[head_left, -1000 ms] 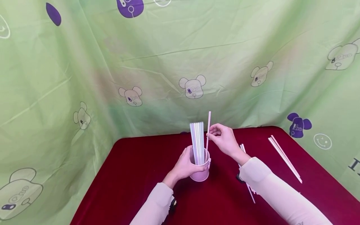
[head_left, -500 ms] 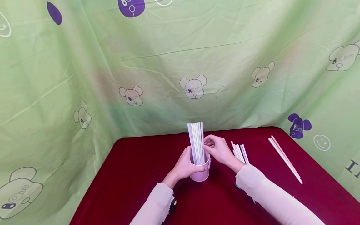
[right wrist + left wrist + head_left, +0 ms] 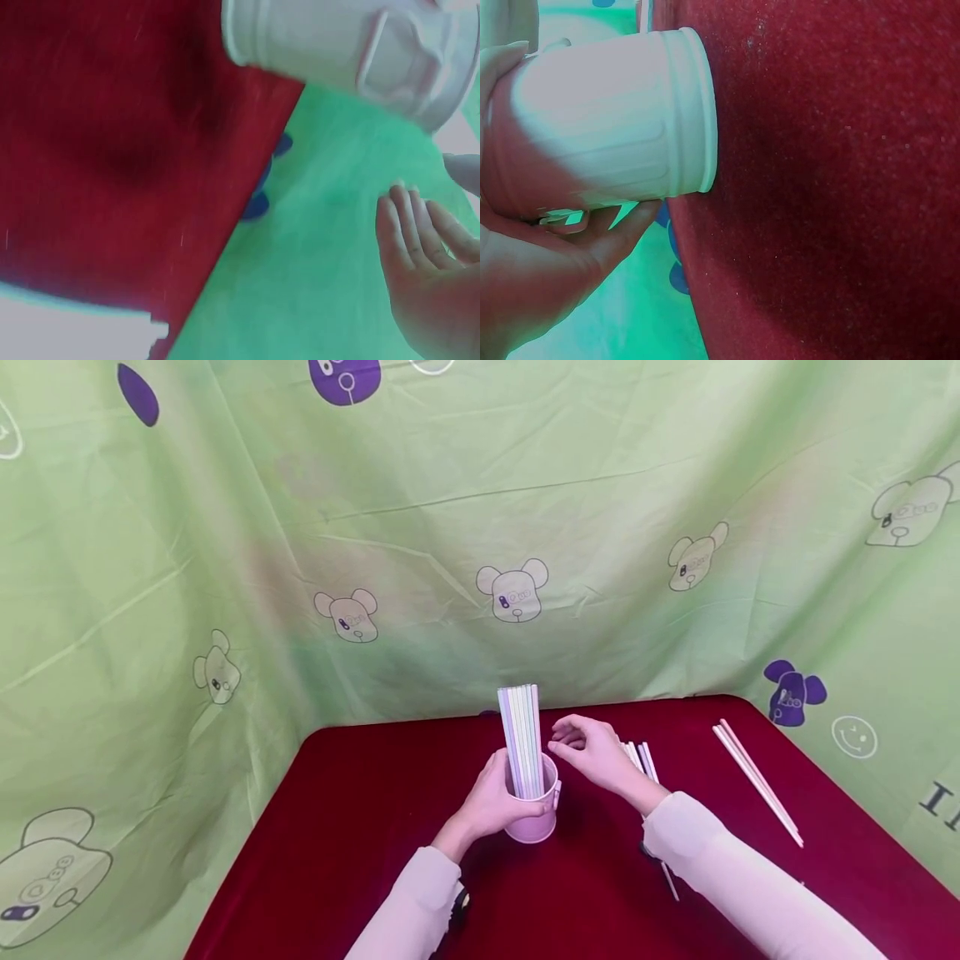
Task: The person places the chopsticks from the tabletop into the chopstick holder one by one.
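In the head view a small pink bucket [image 3: 531, 829] stands upright on the red table, with a bundle of pale pastel straws [image 3: 521, 735] leaning slightly left inside it. My left hand [image 3: 491, 800] grips the bucket from the left, its thumb along the near side below the rim. The left wrist view shows the bucket [image 3: 607, 120] in that hand, its base at the cloth. To the right of the straws hovers my right hand [image 3: 592, 753], apart from them, fingers loosely bent and holding nothing. Its fingers [image 3: 401, 229] extend below the bucket [image 3: 330, 45] in the right wrist view.
Several loose straws [image 3: 649, 764] lie by my right forearm, partly hidden under it. Farther right are a few more pale and pink straws [image 3: 757, 783]. A green patterned curtain [image 3: 420, 527] rises behind the red-covered table [image 3: 352, 827].
A pink straw pinched by my right hand has gone down into the bucket beside the bundle. The right hand has released it and drawn back slightly right. My left hand keeps its grip.
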Demonstrator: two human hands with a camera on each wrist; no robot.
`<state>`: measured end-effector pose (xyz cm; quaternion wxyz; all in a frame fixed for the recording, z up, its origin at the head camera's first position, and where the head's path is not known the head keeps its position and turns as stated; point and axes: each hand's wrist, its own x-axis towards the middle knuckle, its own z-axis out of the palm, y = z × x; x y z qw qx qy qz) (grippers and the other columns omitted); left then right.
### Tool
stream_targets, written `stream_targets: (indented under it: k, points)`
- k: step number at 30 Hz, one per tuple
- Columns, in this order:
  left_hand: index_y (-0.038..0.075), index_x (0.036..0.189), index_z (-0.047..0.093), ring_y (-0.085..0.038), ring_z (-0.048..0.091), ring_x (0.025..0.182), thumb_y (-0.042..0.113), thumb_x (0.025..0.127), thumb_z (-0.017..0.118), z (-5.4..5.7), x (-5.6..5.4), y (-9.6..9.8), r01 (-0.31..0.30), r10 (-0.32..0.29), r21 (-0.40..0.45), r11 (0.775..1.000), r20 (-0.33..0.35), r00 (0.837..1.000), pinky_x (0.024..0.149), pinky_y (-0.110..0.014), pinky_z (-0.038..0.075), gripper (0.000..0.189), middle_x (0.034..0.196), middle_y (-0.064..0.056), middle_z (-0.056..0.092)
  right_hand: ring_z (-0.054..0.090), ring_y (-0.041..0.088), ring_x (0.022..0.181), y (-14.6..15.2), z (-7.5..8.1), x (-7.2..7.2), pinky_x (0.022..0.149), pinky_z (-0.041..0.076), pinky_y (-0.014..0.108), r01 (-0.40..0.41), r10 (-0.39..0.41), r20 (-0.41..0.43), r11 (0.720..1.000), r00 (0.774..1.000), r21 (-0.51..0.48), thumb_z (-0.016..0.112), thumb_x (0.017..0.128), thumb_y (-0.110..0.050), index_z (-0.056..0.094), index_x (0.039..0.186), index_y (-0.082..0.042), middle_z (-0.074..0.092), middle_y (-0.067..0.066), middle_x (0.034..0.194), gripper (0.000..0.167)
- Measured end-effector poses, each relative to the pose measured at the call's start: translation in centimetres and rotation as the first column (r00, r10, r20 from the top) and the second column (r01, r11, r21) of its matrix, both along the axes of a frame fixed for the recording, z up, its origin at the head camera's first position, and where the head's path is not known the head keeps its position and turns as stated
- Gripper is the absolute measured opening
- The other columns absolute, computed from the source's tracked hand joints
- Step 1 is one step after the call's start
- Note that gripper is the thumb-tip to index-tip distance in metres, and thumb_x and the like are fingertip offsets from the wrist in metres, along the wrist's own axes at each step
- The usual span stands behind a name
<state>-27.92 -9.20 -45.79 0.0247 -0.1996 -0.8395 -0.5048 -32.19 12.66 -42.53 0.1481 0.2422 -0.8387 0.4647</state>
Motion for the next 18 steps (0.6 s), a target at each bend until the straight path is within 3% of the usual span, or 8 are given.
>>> stream_targets:
  k: [7, 12, 18]
  points:
    - [0.012, 0.143, 0.047, -0.020, 0.053, 0.119, 0.031, 0.068, 0.092, 0.1, -0.1, -0.1, -0.005, 0.005, 0.005, 1.000, 0.002, 1.000, 0.105, -0.049, 0.048, 0.090, 0.132, -0.006, 0.052, 0.070, 0.036, 0.089, 4.4, 0.9, -1.9, 0.081, 0.058, 0.050, 0.099, -0.070, -0.156, 0.977, 0.985, 0.187, 0.073, 0.087, 0.002, 0.066, 0.110, 0.008, 0.070, 0.021, 0.100, 0.025]
    - [0.012, 0.144, 0.047, -0.020, 0.053, 0.120, 0.030, 0.068, 0.092, -0.1, -0.1, -0.1, 0.000, 0.000, 0.004, 1.000, 0.001, 1.000, 0.105, -0.049, 0.048, 0.090, 0.132, -0.007, 0.052, 0.066, 0.043, 0.096, 8.5, 1.3, -2.9, 0.084, 0.055, 0.054, 0.161, -0.121, -0.148, 0.942, 0.981, 0.295, 0.072, 0.087, 0.000, 0.064, 0.114, 0.011, 0.065, 0.028, 0.108, 0.030]
    - [0.012, 0.144, 0.046, -0.020, 0.053, 0.119, 0.030, 0.068, 0.092, -0.1, 0.0, 0.0, 0.002, -0.002, 0.002, 1.000, 0.006, 1.000, 0.105, -0.048, 0.048, 0.091, 0.131, -0.006, 0.052, 0.063, 0.047, 0.101, 13.3, 0.8, -3.8, 0.088, 0.051, 0.059, 0.269, -0.244, -0.113, 0.883, 0.963, 0.384, 0.070, 0.088, -0.005, 0.061, 0.117, 0.013, 0.063, 0.033, 0.113, 0.035]
